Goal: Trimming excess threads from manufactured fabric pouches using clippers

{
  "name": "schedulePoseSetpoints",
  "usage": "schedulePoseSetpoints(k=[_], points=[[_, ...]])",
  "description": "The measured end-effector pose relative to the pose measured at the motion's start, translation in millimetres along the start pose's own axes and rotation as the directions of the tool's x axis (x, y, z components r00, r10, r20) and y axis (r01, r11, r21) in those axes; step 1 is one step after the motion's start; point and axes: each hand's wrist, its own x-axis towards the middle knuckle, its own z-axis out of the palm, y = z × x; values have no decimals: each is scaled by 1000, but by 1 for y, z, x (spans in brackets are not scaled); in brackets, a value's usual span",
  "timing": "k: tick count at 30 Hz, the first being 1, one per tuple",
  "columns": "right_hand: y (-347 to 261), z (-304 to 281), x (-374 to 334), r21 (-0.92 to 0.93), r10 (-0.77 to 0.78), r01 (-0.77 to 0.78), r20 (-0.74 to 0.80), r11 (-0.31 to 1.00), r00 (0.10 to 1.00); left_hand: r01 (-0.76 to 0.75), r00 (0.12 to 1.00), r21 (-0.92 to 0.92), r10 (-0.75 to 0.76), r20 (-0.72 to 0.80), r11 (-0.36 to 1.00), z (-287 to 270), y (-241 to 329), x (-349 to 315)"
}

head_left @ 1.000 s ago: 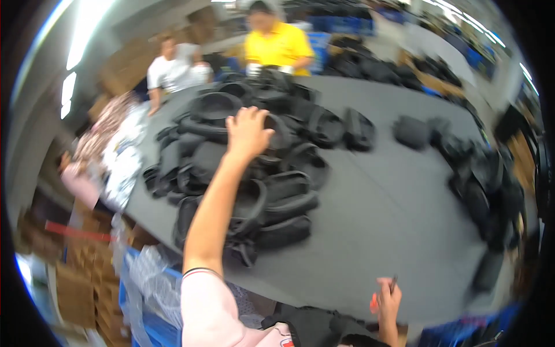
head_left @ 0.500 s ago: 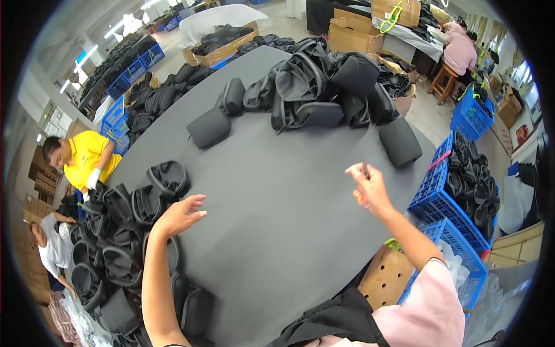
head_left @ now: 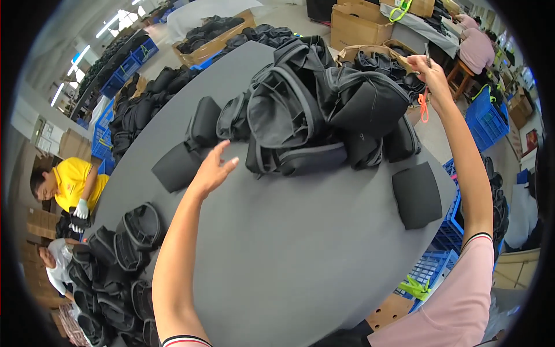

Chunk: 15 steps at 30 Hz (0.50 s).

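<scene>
My left hand (head_left: 213, 171) is open and holds nothing, its fingers apart over the grey table (head_left: 277, 254), just right of a closed black pouch (head_left: 176, 166). Beyond it rises a heap of black fabric pouches; one gapes open as a round black case (head_left: 283, 107). My right hand (head_left: 431, 74) reaches out past the heap's right side, its fingers closed on a thin dark pointed tool (head_left: 428, 53). From that hand hangs an orange cord (head_left: 424, 106). The tool's exact kind is too small to make out. A single black pouch (head_left: 417, 195) lies near the right edge.
More black pouches (head_left: 115, 277) crowd the table's left side. A cardboard box (head_left: 358, 26) stands beyond the far edge, and blue crates (head_left: 430, 269) stand along the right. A person in yellow (head_left: 72, 185) and a person in white (head_left: 59, 266) are at the left.
Both arms have reached forward, my left hand toward the far heap and my right hand up past its right side. The view has shifted, so the heap looks nearer.
</scene>
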Motion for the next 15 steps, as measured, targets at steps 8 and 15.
schedulePoseSetpoints(k=[8, 15], points=[[122, 13, 41, -277, 255, -199, 184, 940, 949, -121, 966, -245, 57, -252, 962, 23, 42, 116], [158, 45, -12, 131, 248, -359, 510, 924, 824, -60, 998, -240, 53, -34, 969, 41, 45, 130]])
